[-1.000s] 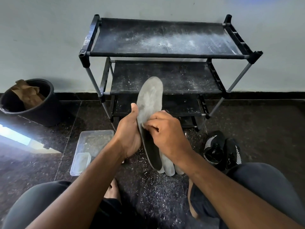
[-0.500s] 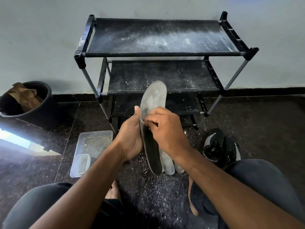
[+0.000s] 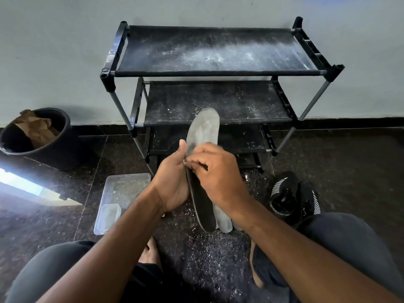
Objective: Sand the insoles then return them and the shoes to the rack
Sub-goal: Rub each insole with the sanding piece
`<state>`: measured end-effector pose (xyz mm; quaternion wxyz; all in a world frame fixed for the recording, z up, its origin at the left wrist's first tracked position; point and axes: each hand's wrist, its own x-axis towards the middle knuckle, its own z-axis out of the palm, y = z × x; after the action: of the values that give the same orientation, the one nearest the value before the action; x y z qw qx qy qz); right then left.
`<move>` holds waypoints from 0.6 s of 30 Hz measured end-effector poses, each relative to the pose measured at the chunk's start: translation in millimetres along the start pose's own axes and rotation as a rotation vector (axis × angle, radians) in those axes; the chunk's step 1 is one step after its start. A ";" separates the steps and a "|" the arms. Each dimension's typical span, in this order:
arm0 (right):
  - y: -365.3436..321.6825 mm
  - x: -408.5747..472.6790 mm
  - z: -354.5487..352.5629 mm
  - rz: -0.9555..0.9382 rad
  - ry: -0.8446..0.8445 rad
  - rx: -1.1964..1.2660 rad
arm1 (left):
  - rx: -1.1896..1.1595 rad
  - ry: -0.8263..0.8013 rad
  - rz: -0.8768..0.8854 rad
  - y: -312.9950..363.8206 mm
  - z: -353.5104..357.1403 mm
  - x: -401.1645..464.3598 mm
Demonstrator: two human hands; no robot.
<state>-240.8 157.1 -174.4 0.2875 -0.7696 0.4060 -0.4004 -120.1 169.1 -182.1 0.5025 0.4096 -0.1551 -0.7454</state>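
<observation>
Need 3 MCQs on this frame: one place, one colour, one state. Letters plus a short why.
1. Where are the black shoes?
A. On the rack's top shelf
B. On the floor by the person's right knee
C. In the bucket

2. What colour is the bucket left of the rack?
A. Black
B. White
C. Red

3. What state is the insole being worked on in?
A. Lying flat on the floor
B. Resting on a shelf
C. Held upright in the left hand, the right hand pressed against it

Answers:
1. B: the pair sits on the dark floor right of the hands, and the shelves carry only dust.
2. A: its wall and rim are black, with brown paper inside.
3. C: the left hand grips its edge, toe end up, while the right hand's fingers pinch something small against its surface.
</observation>
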 end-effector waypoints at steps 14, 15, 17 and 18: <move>-2.4 -1.9 -3.2 -0.068 -0.193 0.015 | -0.016 -0.003 0.016 4.6 -7.5 1.9; -3.2 -2.7 -4.8 -0.066 -0.264 0.025 | -0.016 -0.005 0.015 6.5 -9.9 1.7; -3.9 -2.1 -8.4 -0.042 -0.322 0.062 | -0.041 -0.013 0.006 9.6 -11.7 0.9; -3.3 -1.2 -10.1 -0.032 -0.305 0.083 | -0.058 -0.017 0.001 10.2 -10.5 -0.5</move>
<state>-248.5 158.6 -167.1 0.3709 -0.8153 0.3286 -0.2997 -105.6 166.8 -181.8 0.5133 0.3884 -0.1379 -0.7528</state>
